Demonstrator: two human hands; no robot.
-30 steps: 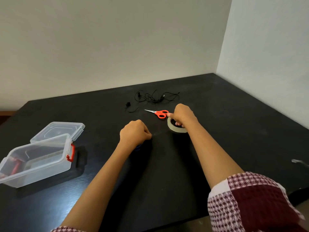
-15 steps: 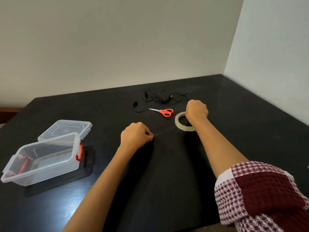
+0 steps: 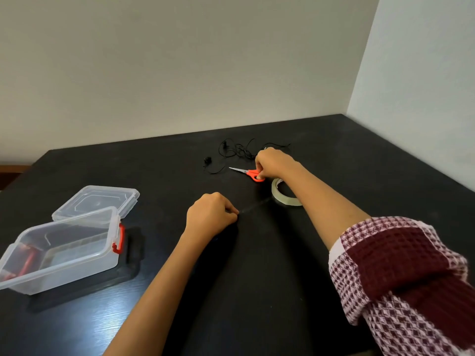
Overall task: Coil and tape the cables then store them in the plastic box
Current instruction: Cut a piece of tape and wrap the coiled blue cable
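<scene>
Head view: left grip [image 3: 209, 214] tight on tape strip [image 3: 253, 205], right grip [image 3: 273, 163] around scissors [image 3: 246, 171] handle.

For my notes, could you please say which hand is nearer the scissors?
Right. The right hand grips the orange handle of the scissors; the left hand sits apart, nearer the person, pinching tape.

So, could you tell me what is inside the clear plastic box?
The plastic box is open; through its wall a red part shows at the left end, perhaps a latch. Nothing else shows clearly; the hazy wall blurs the bottom.
</scene>
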